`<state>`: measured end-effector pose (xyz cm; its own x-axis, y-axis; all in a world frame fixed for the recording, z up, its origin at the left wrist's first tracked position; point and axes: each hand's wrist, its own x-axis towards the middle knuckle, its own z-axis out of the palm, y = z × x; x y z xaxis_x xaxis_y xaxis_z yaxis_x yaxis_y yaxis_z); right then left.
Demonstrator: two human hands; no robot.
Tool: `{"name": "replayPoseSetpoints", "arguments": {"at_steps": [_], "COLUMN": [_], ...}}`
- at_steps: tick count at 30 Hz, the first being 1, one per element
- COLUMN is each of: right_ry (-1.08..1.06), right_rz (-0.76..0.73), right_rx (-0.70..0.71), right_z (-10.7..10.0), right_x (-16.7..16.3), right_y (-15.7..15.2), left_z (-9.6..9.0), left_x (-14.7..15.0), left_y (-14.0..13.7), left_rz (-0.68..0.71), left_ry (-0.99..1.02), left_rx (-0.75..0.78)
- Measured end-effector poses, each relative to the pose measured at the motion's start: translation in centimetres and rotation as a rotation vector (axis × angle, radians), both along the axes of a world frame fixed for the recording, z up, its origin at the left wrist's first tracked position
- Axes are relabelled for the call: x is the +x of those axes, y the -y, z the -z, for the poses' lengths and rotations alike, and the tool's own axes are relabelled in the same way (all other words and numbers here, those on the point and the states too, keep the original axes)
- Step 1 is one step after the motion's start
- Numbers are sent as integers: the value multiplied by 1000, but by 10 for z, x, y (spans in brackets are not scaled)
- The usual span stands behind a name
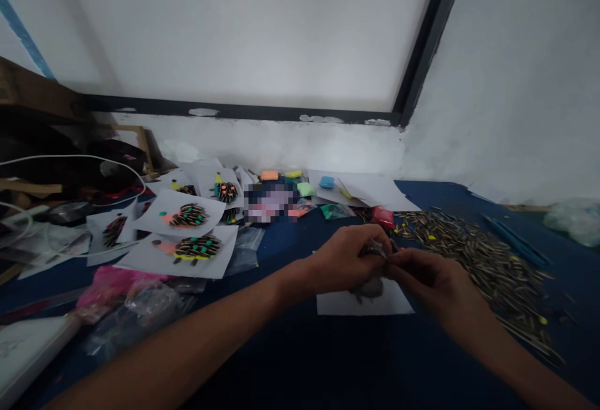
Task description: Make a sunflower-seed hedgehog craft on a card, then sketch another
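Bare forearms (210, 335) slant in over the blue desk (281, 354). Left grip (344, 257) and right grip (435, 279) meet above a white sheet (335, 305), fingers bent and tips close together; I cannot tell what, if anything, either one pinches. Just below them, partly hidden, a grey shape (369, 289) shows over the sheet. Striped seeds (469, 254) spread to the right; at left, papers bear seed-covered figures (197, 247).

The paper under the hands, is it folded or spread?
Spread: the white paper shows flat on the blue table; the left hand hides part.
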<state>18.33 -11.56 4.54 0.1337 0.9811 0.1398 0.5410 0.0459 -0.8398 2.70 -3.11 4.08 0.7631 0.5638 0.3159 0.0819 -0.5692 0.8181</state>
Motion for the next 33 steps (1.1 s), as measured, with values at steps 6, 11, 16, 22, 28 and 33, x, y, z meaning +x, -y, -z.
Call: {"name": "replayPoseSetpoints", "arguments": {"at_steps": [6,11,16,22,28,33], "right_ry": [74,64,99,114,100,40], "right_rz": [110,176,94,31,120,131], "right_rx": [100,191,121,43,143,172], "right_z": [-1,3,2,0,8,7], "right_x": [1,15,11,3,8,4], "right_y": [-2,-4,-4,-1,-3,-2], "left_z": [-4,-12,7,19,-7,-13], "left_x": [-3,-14,-26,-30,-9,-6], "left_y": [-6,-19,-52,-59,-22,-7], "left_rz": [0,-88,-362,-594,-108,278], "left_ry": [8,-88,-241,-227,-140,-242], "left_rx": [35,36,182,534,74,-460]}}
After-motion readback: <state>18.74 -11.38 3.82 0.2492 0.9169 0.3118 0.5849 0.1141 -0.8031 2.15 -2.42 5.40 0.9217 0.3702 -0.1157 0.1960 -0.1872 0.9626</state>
